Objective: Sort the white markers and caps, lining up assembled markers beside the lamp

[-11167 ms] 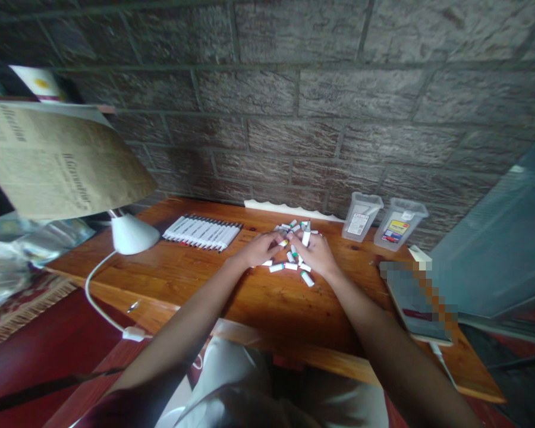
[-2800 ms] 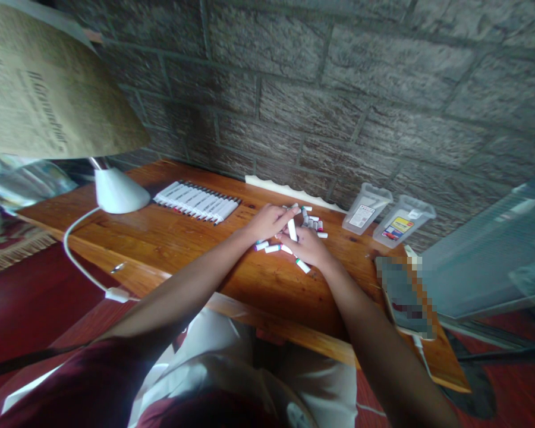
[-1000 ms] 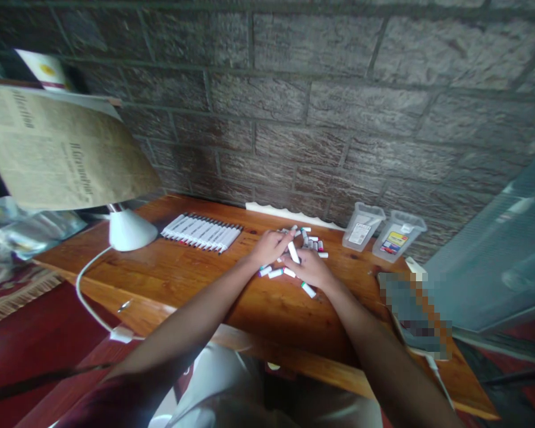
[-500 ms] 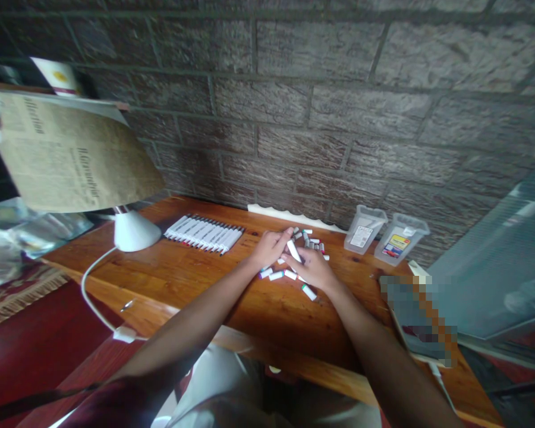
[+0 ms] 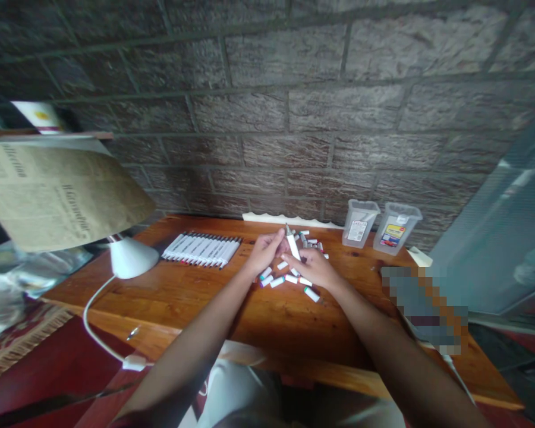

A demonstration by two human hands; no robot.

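A white marker (image 5: 293, 246) stands tilted between my two hands, its narrow grey tip pointing up toward the wall. My right hand (image 5: 315, 267) is closed around the marker's lower part. At its upper end, the thumb and fingers of my left hand (image 5: 265, 252) are closed against the marker; whether they also hold a cap is hidden. Several white caps with coloured ends, like this green-banded cap (image 5: 311, 294), lie scattered on the wood around and below my hands. To the left lies a neat row of white markers (image 5: 201, 249) with dark ends.
Two clear plastic containers (image 5: 360, 224) with labels stand at the back right. A lamp (image 5: 134, 259) with a newsprint shade occupies the left of the wooden desk (image 5: 169, 297). A blurred-out flat device (image 5: 421, 309) lies at the right, with a cable. A brick wall (image 5: 312, 119) rises behind.
The marker now shows a narrow grey tip at its upper end, where only white showed before. My hands have parted slightly. The whole view has shifted a little.
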